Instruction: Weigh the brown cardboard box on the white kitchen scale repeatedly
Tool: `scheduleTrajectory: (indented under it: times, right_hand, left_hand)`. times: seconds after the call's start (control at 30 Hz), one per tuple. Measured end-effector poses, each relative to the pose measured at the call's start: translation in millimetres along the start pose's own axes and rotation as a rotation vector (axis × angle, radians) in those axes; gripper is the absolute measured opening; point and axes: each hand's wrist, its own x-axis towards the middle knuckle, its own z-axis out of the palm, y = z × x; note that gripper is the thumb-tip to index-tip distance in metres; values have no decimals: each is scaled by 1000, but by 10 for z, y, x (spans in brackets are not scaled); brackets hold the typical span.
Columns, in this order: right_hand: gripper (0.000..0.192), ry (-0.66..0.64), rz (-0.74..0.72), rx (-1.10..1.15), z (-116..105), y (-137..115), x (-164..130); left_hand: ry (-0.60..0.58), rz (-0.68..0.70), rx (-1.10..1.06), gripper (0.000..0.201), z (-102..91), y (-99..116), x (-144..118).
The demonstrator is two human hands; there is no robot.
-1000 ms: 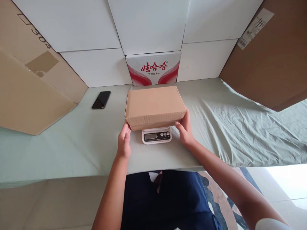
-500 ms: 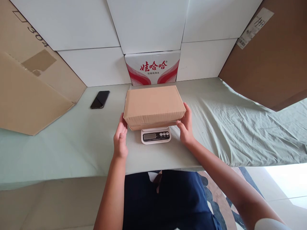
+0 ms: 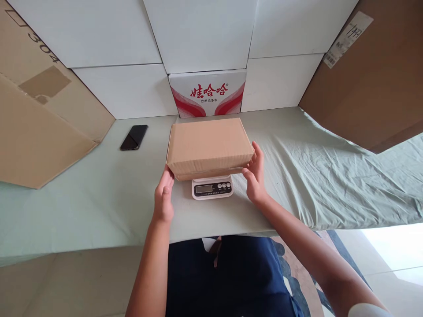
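A closed brown cardboard box (image 3: 209, 141) lies over a small white kitchen scale (image 3: 213, 197), covering its weighing platform. The scale's dark panel with a display and round buttons shows below the box's near side; no reading can be made out. My left hand (image 3: 164, 196) is against the box's lower left corner, its fingertips partly hidden by the box. At the right end, my right hand (image 3: 256, 176) holds the near corner, thumb at the front and fingers along the side.
A black phone (image 3: 134, 137) lies to the left on the green tablecloth (image 3: 99, 198). A white carton with red lettering (image 3: 209, 94) stands behind the box, among plain white panels. Large cardboard pieces stand at left (image 3: 49, 127) and right (image 3: 370, 88).
The view has shifted slightly, so everything sits a little further left. Both hands stay at the box's ends, and the box remains over the scale.
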Motion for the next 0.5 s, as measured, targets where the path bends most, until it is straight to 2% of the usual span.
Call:
scheduleTrajectory:
  times: [0.33, 0.43, 0.5]
  right_hand:
    - [84, -2, 45, -57, 51, -42, -46]
    - [89, 18, -6, -107, 68, -108, 74]
    - [88, 30, -81, -152, 74, -163, 274]
  left_hand:
    - [-46, 0, -41, 88, 64, 79, -10]
    - [-43, 22, -59, 88, 72, 186, 140]
    - [-65, 60, -60, 84, 89, 254, 360]
